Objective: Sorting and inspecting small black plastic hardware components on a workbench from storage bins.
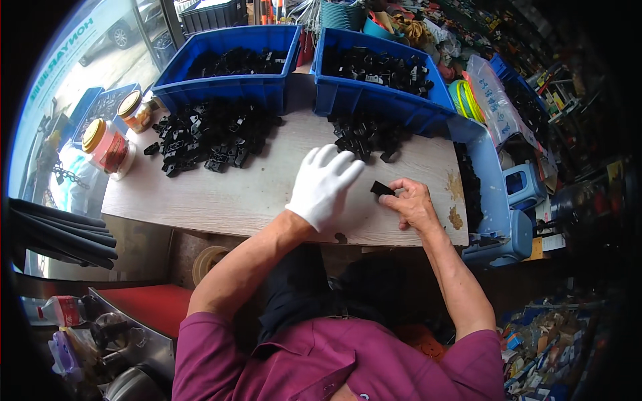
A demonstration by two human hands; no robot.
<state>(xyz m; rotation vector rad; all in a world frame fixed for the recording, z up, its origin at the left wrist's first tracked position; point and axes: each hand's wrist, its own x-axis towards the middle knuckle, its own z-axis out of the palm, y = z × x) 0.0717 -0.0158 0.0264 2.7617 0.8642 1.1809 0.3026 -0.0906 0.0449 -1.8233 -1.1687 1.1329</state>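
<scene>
My left hand (322, 186), in a white glove, hovers over the table just short of a small heap of black plastic parts (361, 137). Its fingers are stretched out and apart, and I see nothing in them; the palm side is hidden. My bare right hand (413, 204) pinches one small, flat-sided black plastic part (382, 188) between thumb and fingers, above the right side of the table. Farther left lies a bigger heap of similar black parts (214, 134).
Behind the heaps stand a left blue bin (227, 87) and a right blue bin (381, 97), both holding black parts. Two lidded jars (107, 147) stand at the table's (194, 200) left edge. A light blue container (491, 167) adjoins the right edge, near a blue stool (521, 187).
</scene>
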